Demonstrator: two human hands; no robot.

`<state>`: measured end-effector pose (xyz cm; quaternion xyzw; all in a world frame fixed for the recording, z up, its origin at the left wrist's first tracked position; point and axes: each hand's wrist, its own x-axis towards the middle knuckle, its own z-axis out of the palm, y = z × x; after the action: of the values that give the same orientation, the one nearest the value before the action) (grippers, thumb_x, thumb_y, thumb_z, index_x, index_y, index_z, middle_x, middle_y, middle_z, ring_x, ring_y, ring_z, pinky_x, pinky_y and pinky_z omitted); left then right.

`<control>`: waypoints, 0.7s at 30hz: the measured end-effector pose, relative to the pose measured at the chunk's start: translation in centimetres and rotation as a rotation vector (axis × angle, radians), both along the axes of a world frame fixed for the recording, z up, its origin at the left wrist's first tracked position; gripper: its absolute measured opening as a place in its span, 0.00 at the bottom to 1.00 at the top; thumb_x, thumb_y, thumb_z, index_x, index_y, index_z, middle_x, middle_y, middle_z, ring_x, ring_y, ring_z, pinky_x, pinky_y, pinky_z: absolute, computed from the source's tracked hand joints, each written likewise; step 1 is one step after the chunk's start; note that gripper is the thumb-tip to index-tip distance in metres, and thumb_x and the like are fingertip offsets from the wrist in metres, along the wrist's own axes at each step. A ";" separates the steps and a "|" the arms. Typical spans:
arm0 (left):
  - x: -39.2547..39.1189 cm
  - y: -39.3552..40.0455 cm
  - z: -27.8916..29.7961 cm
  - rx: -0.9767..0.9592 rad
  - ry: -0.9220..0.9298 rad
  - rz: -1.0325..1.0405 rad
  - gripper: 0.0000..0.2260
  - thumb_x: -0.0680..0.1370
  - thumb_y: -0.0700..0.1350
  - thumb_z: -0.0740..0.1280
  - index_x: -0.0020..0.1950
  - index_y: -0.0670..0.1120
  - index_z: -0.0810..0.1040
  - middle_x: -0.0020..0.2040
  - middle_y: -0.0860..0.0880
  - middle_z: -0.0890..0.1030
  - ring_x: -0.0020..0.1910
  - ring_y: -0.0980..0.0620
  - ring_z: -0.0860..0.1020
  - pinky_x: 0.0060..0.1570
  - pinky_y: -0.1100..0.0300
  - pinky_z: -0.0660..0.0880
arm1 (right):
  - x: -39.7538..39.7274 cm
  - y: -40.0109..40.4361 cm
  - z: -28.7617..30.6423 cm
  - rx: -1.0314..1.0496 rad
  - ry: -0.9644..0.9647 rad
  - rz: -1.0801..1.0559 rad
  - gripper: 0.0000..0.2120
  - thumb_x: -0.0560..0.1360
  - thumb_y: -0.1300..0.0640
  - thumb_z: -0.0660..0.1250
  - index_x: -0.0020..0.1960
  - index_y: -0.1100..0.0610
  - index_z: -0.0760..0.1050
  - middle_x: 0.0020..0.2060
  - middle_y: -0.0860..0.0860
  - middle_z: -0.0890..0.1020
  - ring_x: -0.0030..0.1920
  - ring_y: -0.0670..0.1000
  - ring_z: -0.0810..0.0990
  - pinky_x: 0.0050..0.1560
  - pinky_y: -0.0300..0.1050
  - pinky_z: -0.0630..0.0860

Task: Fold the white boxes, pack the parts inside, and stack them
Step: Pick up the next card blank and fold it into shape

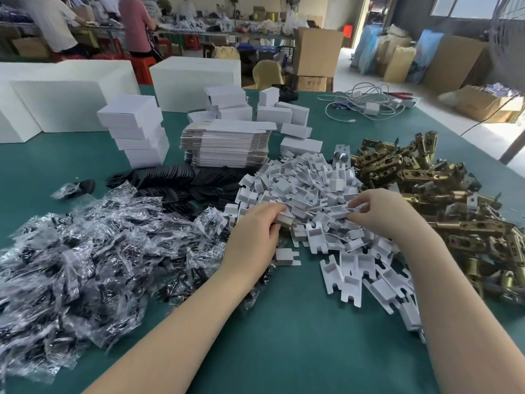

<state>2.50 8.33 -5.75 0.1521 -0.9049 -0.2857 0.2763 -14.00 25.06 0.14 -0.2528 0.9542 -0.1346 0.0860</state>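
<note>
Head view: both hands [257, 226] pinch white inserts [312, 191]; plastic bags [85, 251] left, brass latches [426, 180] right.

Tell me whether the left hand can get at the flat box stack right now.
Probably not at once: the left hand grips a white insert, and the flat box stack lies beyond the black plates.

Single head-worn wide-angle view, looking forward and down across the green tabletop [284, 351] from close above its near edge. Both forearms enter from the bottom of the frame; the workshop floor and far benches fill the upper part, bent by lens distortion.
</note>
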 end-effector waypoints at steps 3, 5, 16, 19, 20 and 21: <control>-0.1 -0.1 1.0 -0.059 -0.117 -0.029 0.19 0.80 0.40 0.65 0.71 0.51 0.75 0.68 0.51 0.77 0.65 0.53 0.75 0.64 0.62 0.68 | -0.2 0.0 -0.1 0.001 -0.002 0.006 0.14 0.77 0.55 0.69 0.62 0.51 0.79 0.56 0.53 0.82 0.49 0.52 0.80 0.55 0.52 0.80; 0.0 -0.7 1.8 -0.013 -0.170 -0.037 0.19 0.80 0.42 0.66 0.71 0.52 0.74 0.67 0.50 0.78 0.58 0.53 0.79 0.56 0.63 0.70 | -0.3 0.0 -0.1 -0.011 0.002 0.025 0.13 0.77 0.54 0.69 0.61 0.50 0.79 0.55 0.53 0.82 0.47 0.51 0.79 0.54 0.50 0.80; -5.5 -7.6 8.1 0.045 0.090 0.237 0.15 0.78 0.39 0.67 0.65 0.46 0.76 0.57 0.52 0.77 0.58 0.54 0.75 0.55 0.66 0.67 | 0.1 -0.9 -1.2 -0.197 -0.037 0.145 0.11 0.74 0.40 0.69 0.48 0.47 0.79 0.40 0.44 0.80 0.38 0.45 0.81 0.37 0.40 0.78; -9.0 -11.4 9.8 -0.280 -0.064 0.297 0.16 0.78 0.42 0.68 0.65 0.44 0.74 0.66 0.43 0.73 0.65 0.45 0.70 0.62 0.54 0.68 | 0.0 -1.1 -1.4 -0.201 -0.045 0.145 0.11 0.74 0.40 0.69 0.48 0.47 0.79 0.38 0.43 0.78 0.34 0.44 0.82 0.33 0.37 0.75; -9.8 -12.8 10.0 -0.380 -0.166 0.271 0.20 0.77 0.45 0.68 0.68 0.44 0.70 0.69 0.42 0.71 0.68 0.42 0.68 0.66 0.50 0.66 | -0.1 -1.1 -1.5 -0.201 -0.050 0.148 0.11 0.74 0.40 0.69 0.47 0.47 0.78 0.38 0.43 0.78 0.33 0.44 0.82 0.32 0.37 0.75; -10.3 -14.2 10.0 -0.453 -0.289 0.236 0.26 0.78 0.49 0.67 0.73 0.45 0.65 0.73 0.41 0.68 0.72 0.41 0.64 0.70 0.47 0.62 | -0.1 -1.1 -1.6 -0.201 -0.050 0.152 0.10 0.74 0.40 0.69 0.47 0.46 0.78 0.38 0.44 0.79 0.33 0.44 0.82 0.31 0.37 0.75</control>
<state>-7.80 -5.84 4.24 0.2299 -0.9517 -0.0175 0.2028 -14.11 23.92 -1.46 -0.3283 0.9115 -0.2292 0.0940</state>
